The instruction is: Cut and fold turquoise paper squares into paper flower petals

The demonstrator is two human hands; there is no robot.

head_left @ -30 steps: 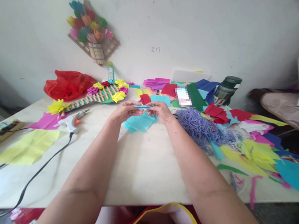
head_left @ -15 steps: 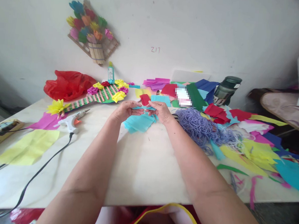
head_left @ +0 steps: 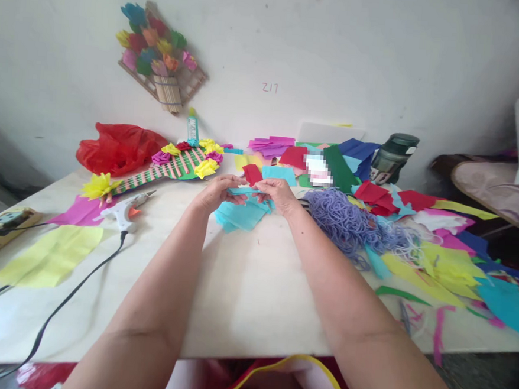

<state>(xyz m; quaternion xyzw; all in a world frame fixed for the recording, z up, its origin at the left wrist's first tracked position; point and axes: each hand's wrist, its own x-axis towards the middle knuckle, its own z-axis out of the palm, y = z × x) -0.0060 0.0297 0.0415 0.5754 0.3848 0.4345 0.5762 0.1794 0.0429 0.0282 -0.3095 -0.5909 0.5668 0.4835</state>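
Note:
Above the middle of the table, my left hand (head_left: 219, 193) and my right hand (head_left: 279, 196) pinch the two ends of a narrow strip of light blue crepe paper (head_left: 244, 191). The strip stretches between my fingertips. Below it a small stack of light blue crepe paper pieces (head_left: 242, 215) lies on the table. Just behind my fingers is a red paper piece (head_left: 252, 174), with a light blue sheet (head_left: 279, 174) beside it. Left of my hands lies a green guitar-shaped craft (head_left: 172, 172) decorated with yellow, pink and red paper flowers.
A white glue gun (head_left: 124, 210) with a black cord rests at left, near a yellow paper sheet (head_left: 51, 256) and a power strip (head_left: 6, 230). To the right are tangled purple yarn (head_left: 341, 224), many paper scraps (head_left: 452, 268) and a dark bottle (head_left: 394, 158). A red plastic bag (head_left: 118, 149) sits behind.
The strip has turned slightly between my fingers, and more of its flat face shows. Both hands have shifted very little.

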